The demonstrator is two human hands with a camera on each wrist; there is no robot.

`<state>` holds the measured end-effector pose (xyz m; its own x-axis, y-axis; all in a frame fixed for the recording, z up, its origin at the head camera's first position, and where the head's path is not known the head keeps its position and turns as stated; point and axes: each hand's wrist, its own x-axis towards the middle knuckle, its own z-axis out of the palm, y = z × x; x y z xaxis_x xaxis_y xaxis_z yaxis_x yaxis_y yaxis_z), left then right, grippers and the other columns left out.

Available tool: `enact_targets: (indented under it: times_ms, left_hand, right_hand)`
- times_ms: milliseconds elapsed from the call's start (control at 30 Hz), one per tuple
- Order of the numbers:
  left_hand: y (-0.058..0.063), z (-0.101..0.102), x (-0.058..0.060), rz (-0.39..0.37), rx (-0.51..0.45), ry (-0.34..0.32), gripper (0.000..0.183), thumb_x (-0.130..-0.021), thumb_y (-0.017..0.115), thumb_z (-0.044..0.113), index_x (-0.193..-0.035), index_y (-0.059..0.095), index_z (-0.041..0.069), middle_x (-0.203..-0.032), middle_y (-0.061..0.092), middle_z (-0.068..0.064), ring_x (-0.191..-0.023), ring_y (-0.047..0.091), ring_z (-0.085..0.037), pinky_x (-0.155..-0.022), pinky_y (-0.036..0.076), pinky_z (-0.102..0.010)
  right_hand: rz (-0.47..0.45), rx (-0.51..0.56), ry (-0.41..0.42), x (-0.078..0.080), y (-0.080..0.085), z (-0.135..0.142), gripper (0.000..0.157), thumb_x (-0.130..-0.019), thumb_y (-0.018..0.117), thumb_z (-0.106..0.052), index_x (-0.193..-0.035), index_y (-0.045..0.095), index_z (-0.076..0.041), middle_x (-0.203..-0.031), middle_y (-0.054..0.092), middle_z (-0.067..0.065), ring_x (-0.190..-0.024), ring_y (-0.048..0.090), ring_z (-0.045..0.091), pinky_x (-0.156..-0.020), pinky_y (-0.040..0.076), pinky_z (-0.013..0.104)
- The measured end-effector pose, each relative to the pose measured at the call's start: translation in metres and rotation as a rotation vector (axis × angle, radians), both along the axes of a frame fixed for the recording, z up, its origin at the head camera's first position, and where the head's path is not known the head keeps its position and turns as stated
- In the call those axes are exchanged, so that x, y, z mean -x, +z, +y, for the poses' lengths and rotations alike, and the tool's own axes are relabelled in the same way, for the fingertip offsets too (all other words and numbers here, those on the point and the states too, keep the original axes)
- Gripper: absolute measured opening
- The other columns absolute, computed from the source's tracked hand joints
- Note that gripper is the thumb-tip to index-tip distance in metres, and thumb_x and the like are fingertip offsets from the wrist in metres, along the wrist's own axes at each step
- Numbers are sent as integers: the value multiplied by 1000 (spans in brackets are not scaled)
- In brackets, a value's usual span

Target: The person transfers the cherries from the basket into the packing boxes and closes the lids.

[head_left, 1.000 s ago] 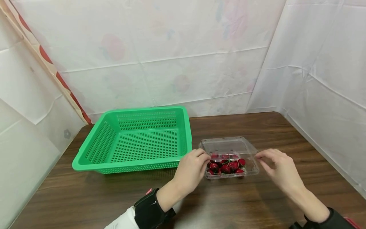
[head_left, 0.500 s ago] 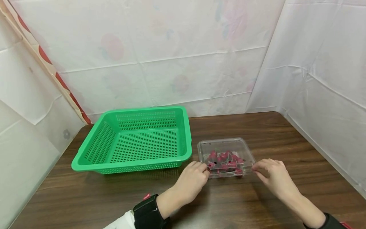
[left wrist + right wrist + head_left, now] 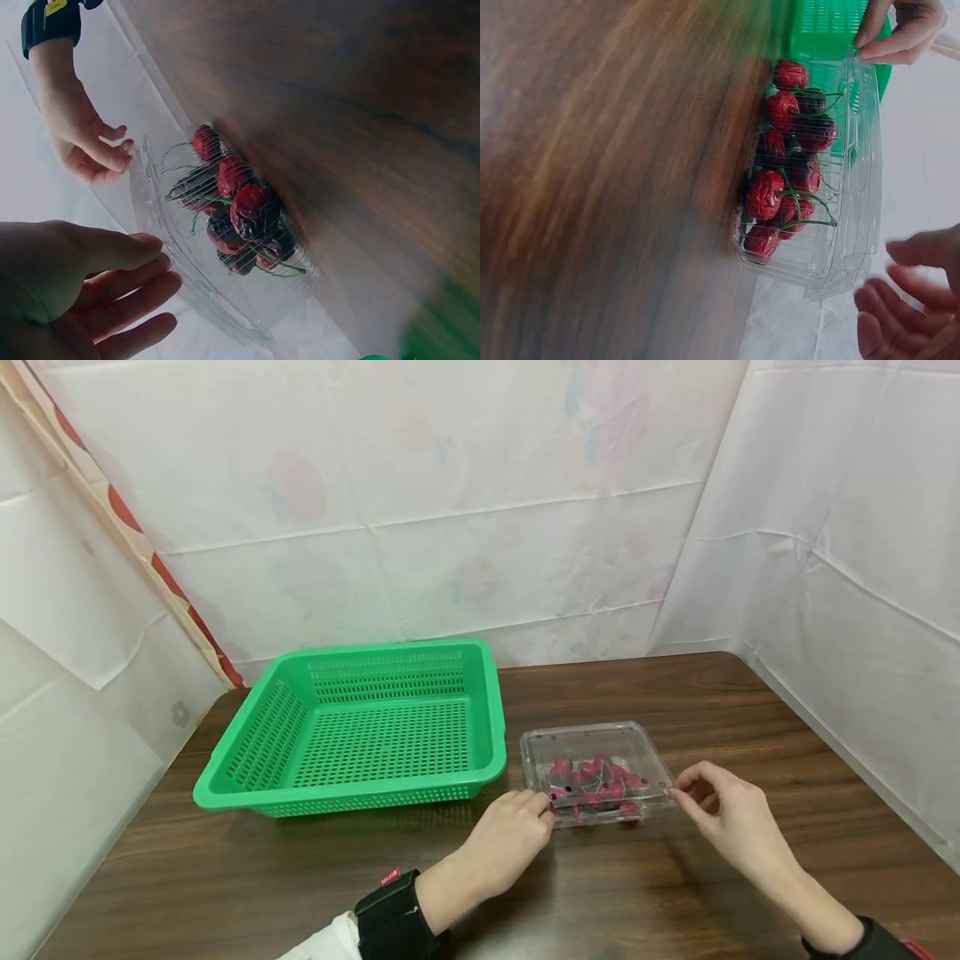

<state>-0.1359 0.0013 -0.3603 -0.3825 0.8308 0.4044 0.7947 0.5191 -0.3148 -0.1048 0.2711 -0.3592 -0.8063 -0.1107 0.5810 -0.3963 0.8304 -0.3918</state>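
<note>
A clear plastic clamshell box (image 3: 596, 772) stands on the table with its lid folded down over the cherries. Several dark red cherries (image 3: 765, 195) with green stems show through its walls. At the box's near left corner, my left hand (image 3: 506, 839) pinches the rim between thumb and fingers. My right hand (image 3: 731, 814) is at the near right corner; in the right wrist view its thumb and fingers stand apart beside the rim, with nothing between them. In the left wrist view, the rim (image 3: 202, 285) runs between both hands.
A green perforated plastic basket (image 3: 348, 797) with nothing in it stands left of the box. Both are on a dark wooden table (image 3: 615, 893). White sheets (image 3: 465, 527) enclose the back and sides.
The lid came down over the cherries between the first and second frames, both hands lowering with it. Since then the right hand has shifted slightly right and its fingers have spread somewhat.
</note>
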Motion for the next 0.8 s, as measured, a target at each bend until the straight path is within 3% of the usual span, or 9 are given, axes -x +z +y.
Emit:
enact_targets:
  times_ms: [133, 233, 333, 433, 567, 700, 800]
  left_hand:
    - [-1, 0, 0, 7, 7, 2, 4, -76, 67, 10, -77, 69, 13, -76, 56, 3, -67, 52, -9, -58, 40, -18]
    - [-1, 1, 0, 17, 9, 7, 4, -76, 67, 10, -75, 69, 14, -75, 56, 3, -66, 52, -9, -56, 39, -18]
    - [-1, 1, 0, 21, 4, 9, 4, -76, 67, 10, -74, 69, 14, -75, 56, 3, -66, 52, -9, -56, 40, -18]
    - [-1, 1, -1, 16, -2, 6, 4, -76, 67, 10, -75, 69, 13, -75, 56, 3, -66, 52, -9, -57, 40, -18]
    - [-1, 1, -1, 9, -4, 3, 5, -76, 67, 9, -75, 69, 13, -75, 56, 3, -66, 52, -10, -58, 41, -18]
    - [-1, 1, -1, 13, -4, 5, 5, -76, 67, 9, -74, 69, 14, -74, 56, 3, -65, 51, -10, -57, 40, -18]
    - [0, 1, -1, 16, -4, 5, 5, -76, 67, 9, -74, 69, 14, -74, 56, 3, -65, 51, -10, -57, 40, -18]
  right_hand:
    - [-178, 89, -58, 2, 3, 4, 25, -74, 69, -1, -93, 54, 2, -86, 58, 9, -68, 54, 8, -54, 47, 25]
    - [-410, 224, -31, 4, 3, 8, 35, -82, 63, -10, -107, 46, 8, -100, 54, 19, -77, 55, 15, -58, 47, 26]
    - [-617, 381, 14, 8, 2, 13, 44, -87, 57, -15, -116, 39, 12, -104, 51, 22, -82, 55, 19, -59, 48, 28]
    - [-767, 503, 90, 11, -1, 19, 48, -89, 53, -17, -119, 33, 16, -99, 54, 18, -81, 56, 18, -61, 49, 31]
    - [-923, 650, 262, 16, -5, 29, 44, -92, 48, -16, -115, 33, 19, -91, 57, 12, -77, 58, 17, -66, 50, 31]
    - [-1010, 806, 423, 19, -9, 37, 28, -93, 44, -12, -107, 44, 12, -90, 59, 10, -78, 60, 16, -70, 50, 30]
    - [-1037, 903, 497, 21, -12, 40, 18, -93, 44, -9, -102, 49, 5, -89, 60, 9, -79, 61, 16, -72, 50, 29]
